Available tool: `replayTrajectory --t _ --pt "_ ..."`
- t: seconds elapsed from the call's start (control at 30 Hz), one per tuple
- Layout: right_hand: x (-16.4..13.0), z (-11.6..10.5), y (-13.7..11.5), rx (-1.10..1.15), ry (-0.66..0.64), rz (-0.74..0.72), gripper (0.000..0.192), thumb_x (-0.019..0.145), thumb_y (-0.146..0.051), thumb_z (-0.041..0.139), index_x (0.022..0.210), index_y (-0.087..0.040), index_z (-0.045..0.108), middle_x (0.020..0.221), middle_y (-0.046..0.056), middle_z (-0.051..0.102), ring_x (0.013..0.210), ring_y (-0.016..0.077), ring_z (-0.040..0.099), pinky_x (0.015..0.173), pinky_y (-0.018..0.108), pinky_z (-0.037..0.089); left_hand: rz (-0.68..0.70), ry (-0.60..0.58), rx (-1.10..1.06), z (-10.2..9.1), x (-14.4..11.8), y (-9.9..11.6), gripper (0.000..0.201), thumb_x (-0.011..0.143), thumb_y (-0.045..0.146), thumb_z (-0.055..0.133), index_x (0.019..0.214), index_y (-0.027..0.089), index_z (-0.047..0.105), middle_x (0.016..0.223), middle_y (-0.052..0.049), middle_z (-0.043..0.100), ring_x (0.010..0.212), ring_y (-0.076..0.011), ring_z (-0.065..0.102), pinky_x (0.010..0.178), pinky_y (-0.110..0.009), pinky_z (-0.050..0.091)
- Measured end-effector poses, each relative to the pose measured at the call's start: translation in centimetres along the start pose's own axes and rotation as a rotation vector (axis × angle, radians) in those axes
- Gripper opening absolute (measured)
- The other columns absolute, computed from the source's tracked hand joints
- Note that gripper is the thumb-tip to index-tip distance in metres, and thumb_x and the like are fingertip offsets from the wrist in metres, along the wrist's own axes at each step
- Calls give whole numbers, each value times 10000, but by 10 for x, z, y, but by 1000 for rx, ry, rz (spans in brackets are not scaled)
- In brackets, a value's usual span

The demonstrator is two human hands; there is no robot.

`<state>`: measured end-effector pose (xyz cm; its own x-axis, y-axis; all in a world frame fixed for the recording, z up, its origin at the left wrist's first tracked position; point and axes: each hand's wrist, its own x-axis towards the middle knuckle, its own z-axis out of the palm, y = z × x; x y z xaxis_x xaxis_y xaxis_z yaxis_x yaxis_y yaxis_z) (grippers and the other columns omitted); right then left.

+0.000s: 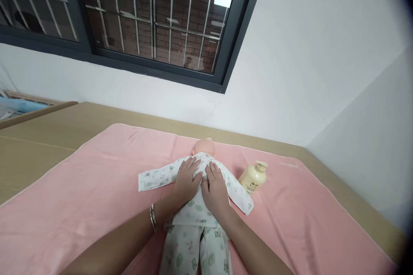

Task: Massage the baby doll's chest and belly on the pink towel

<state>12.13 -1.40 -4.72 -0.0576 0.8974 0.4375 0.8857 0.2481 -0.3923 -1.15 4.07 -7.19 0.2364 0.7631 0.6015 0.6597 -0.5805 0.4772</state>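
Note:
A baby doll (204, 148) in white printed pyjamas (193, 223) lies on its back on a pink towel (97, 180), head pointing away from me. My left hand (187, 180) lies flat on the doll's chest, fingers spread, with a metal bangle on the wrist. My right hand (215, 188) lies flat beside it on the chest, fingers together. Both palms press on the pyjama top; neither grips anything. The doll's sleeves stretch out to both sides.
A cream lotion bottle (253, 177) lies tilted on the towel just right of the doll's arm. The towel covers a tan table (38, 137) set against a white wall under a barred window (151, 21). Another wall closes the right side.

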Motion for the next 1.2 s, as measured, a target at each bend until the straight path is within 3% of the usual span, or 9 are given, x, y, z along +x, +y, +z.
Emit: replayTrajectory --t 0.4,0.8,0.97,1.2 --pt "0 1 0 16 7 1 485 956 -258 346 1407 -113 449 1503 111 374 1421 252 265 1158 483 239 -12 -11 2 -2 1 2 398 900 254 438 1270 174 563 1372 -104 550 1315 -257 446 1126 -487 327" --pt "18 -6 16 67 -57 22 511 939 -262 377 1424 -109 421 1516 130 338 1429 261 246 1149 486 249 -52 -21 120 -9 -23 31 407 925 203 373 1285 164 559 1375 -109 554 1336 -259 443 1106 -514 363" --pt "12 -5 9 -15 -63 15 499 944 -250 354 1401 -72 448 1492 145 379 1413 269 286 1148 476 261 -62 -48 99 -8 -18 24 424 915 219 389 1308 175 542 1404 -113 523 1340 -258 438 1104 -508 359" --pt "-7 -1 -11 -230 -7 22 439 941 -212 361 1304 -55 551 1321 205 563 1290 307 475 1037 452 414 -43 -184 76 -11 9 2 434 929 289 383 1312 153 536 1397 -128 528 1343 -271 432 1094 -490 359"
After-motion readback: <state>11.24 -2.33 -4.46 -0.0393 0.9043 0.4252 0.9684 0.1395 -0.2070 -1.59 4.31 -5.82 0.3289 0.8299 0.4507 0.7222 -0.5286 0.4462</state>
